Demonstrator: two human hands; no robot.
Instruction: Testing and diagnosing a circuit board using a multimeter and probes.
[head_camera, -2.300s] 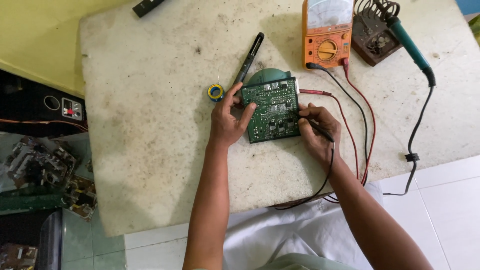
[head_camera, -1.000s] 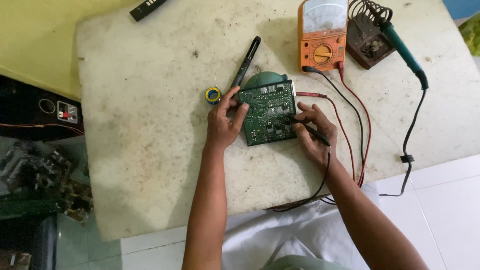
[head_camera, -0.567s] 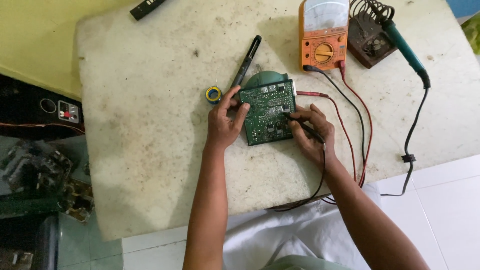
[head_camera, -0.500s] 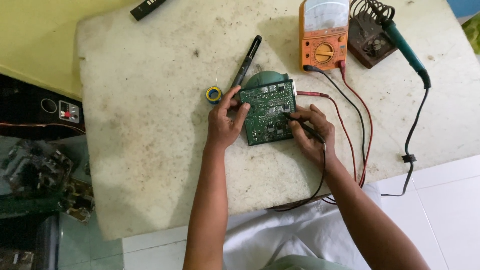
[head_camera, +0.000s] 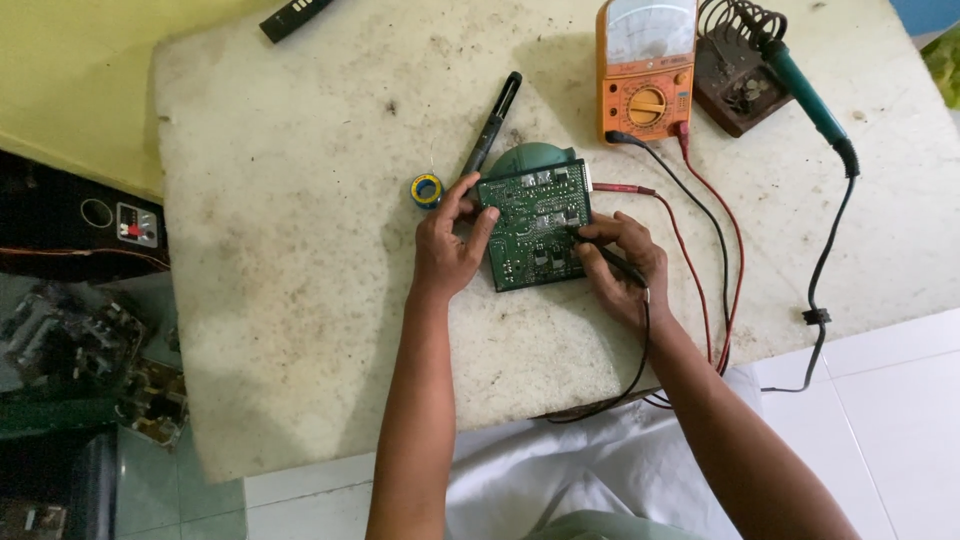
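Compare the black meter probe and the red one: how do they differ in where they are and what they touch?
The black probe is pinched in the right hand, its tip on the green circuit board; the red probe lies loose on the worktop beside the board, untouched. The black probe slants across the board's right edge; the red probe lies nearly level. Both run by leads to the orange multimeter.

Black probe tip (head_camera: 578, 236) hidden under the right hand (head_camera: 622, 268), green dome (head_camera: 535, 158) half behind circuit board (head_camera: 535, 236), black remote (head_camera: 295, 17) cut by top edge
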